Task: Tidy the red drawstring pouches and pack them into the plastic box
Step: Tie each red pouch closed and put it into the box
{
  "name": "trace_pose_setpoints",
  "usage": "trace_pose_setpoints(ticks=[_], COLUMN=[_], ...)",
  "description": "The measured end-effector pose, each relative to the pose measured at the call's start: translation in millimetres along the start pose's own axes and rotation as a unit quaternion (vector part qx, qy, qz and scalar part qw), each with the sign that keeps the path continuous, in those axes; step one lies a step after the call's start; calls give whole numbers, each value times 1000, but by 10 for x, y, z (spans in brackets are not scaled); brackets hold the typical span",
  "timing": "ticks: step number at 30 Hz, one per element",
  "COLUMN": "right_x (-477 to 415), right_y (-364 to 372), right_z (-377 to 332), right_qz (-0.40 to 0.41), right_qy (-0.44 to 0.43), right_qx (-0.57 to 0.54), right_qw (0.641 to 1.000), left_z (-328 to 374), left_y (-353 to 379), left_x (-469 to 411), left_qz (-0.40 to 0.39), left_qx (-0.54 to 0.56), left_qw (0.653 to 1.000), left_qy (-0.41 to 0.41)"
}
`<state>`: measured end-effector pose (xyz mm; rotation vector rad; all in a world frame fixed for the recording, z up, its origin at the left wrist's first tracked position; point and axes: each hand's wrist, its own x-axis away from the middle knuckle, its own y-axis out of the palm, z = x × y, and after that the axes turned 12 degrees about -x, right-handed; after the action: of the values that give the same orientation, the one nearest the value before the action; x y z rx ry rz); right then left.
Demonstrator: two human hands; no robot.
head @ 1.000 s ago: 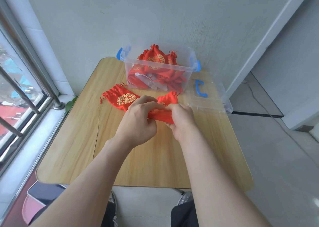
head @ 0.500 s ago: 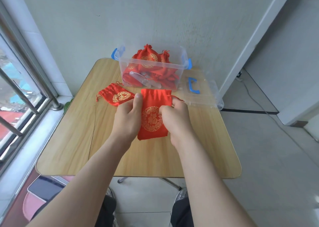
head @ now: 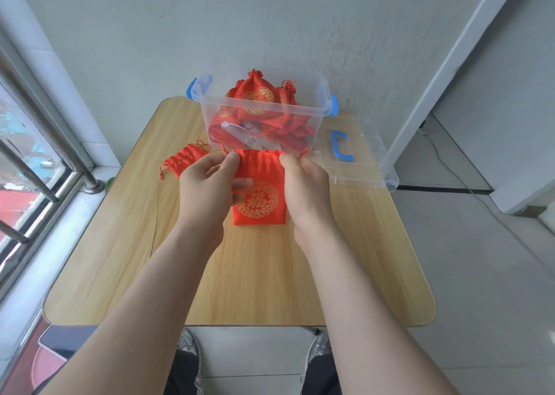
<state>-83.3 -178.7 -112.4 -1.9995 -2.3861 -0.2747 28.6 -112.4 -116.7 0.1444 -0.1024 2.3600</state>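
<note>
A red drawstring pouch [head: 260,197] with a gold round emblem lies flat on the wooden table [head: 264,277], mouth toward the box. My left hand [head: 207,190] pinches its top left corner; my right hand [head: 306,189] grips its top right corner. A second red pouch [head: 186,161] lies on the table to the left, partly hidden behind my left hand. The clear plastic box [head: 315,118] with blue latches stands at the table's far edge and holds several red pouches [head: 258,97].
The box's clear lid [head: 357,166] with a blue handle lies on the table right of the box. A window with metal bars [head: 33,166] runs along the left. The wall is close behind the box. A dark stool shows at bottom left.
The pouch was bunched between both hands a second ago; it now lies spread flat, and my hands have shifted to its top corners.
</note>
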Motion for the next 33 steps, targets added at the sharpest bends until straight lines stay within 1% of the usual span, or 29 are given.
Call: trace_pose_setpoints(ticks=[4, 9, 13, 16, 20, 22, 25, 28, 31, 33], right_x=[-69, -102, -123, -85, -39, -36, -37, -7, -4, -15], right_y=[29, 15, -27, -49, -69, -85, -105, -113, -127, -149], right_z=[95, 112, 85, 19, -57, -71, -89, -110, -115, -115], right_qz=[10, 18, 37, 37, 51, 61, 67, 69, 88, 99], right_qy=[-57, -67, -24, 13, 64, 98, 116, 133, 163, 179], right_qx=[-14, -26, -83, -150, -215, -257, -311, -323, -324, -299], right_qw=[998, 997, 996, 988, 973, 960, 941, 934, 928, 932], left_z=[9, 42, 24, 11, 13, 24, 11, -29, -16, 1], left_y=[26, 5, -8, -14, -10, -24, -35, -19, -34, -56], left_x=[-76, -160, -202, -211, -219, -228, -253, -287, -318, -321], left_qz=[-12, -32, -36, -37, -50, -60, -34, 3, 6, 4], left_qx=[73, 186, 234, 249, 266, 275, 247, 222, 244, 272], left_qw=[997, 979, 967, 962, 955, 952, 961, 967, 959, 949], left_qy=[-27, -78, -97, -107, -121, -117, -115, -123, -146, -161])
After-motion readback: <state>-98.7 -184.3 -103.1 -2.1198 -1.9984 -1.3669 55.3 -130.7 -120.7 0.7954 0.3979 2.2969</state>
